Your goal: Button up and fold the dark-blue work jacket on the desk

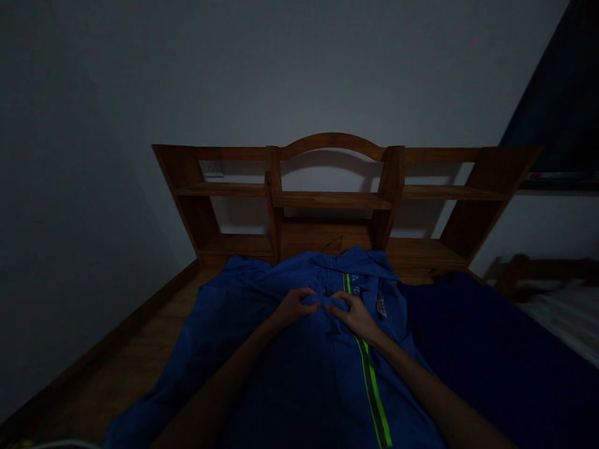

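1 blue jacket [299, 368] spread flat on bed [116, 368], collar twd wooden headboard [332, 193]. 2 hands: left hand [294, 307] & right hand [354, 313], arms extended, each grip pinching jacket fabric near collar.

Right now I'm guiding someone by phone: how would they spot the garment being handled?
Find the wooden headboard shelf; just below it lies the blue jacket, spread out flat. A neon green stripe runs down its front, unlike the plain dark sheet beside it; both hands pinch its chest.
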Tool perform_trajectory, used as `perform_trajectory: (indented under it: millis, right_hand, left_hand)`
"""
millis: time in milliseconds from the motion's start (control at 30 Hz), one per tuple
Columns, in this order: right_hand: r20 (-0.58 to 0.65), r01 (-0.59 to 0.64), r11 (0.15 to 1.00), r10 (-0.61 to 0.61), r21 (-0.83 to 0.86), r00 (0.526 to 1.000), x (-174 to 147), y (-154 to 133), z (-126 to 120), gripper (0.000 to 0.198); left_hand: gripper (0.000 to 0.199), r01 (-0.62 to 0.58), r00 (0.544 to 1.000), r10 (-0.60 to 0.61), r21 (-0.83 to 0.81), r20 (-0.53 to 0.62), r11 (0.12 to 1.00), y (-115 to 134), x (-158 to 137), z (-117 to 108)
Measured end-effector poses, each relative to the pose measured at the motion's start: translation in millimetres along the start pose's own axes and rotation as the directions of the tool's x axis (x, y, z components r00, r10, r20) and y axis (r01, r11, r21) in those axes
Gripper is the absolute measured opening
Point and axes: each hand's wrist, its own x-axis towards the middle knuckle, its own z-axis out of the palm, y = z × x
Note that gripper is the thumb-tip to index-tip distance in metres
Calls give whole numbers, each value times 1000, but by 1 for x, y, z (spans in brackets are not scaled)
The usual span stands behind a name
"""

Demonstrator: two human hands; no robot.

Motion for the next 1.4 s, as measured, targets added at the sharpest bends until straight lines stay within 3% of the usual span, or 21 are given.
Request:
perform_trajectory:
  millis: [167, 267, 400, 567, 733, 900, 1100, 1233, 1400]
  right_hand:
    - [5, 64, 998, -64, -5, 998, -2, -3, 1, 25]
    - [-11, 49, 998, -48, 29, 999, -1, -5, 1, 27]
    - [-18, 10, 996, -8, 83, 1000, 0, -2, -1, 30]
    - [15, -3, 988, 1, 157, 1000, 2, 2, -3, 31]
    - [11, -31, 982, 30, 186, 999, 1, -1, -3, 31]
    - [-9, -9, 977, 12, 212, 1000, -1, -1, -2, 28]
    - [-246, 64, 996, -46, 63, 968, 3, 1, -9, 27]
    - [-362, 32, 999, -39, -26, 931, 7, 0, -25, 29]
    - [-455, -70, 988, -2, -140, 891, 6, 3, -37, 30]
  left_hand:
    - [25, -28, 998, 32, 65, -62, 998, 0, 1, 2]
    - [28, -67, 998, 67, 22, -18, 998, -1, 1, 0]
    - [40, -13, 999, 14, -21, 49, 1000, 4, -2, -3]
    - [40, -29, 999, 31, 75, -21, 997, 13, -3, -4]
    - [38, -28, 999, 29, 59, -21, 998, 17, -3, -5]
    - [34, -108, 987, 126, 169, -100, 980, 13, -3, 1]
    - [37, -92, 955, 218, 498, -201, 862, 8, -3, 9]
    - [37, -50, 933, 244, 575, -265, 817, 12, -3, 4]
    - [22, -56, 882, 338, 639, -329, 767, 18, -3, 2]
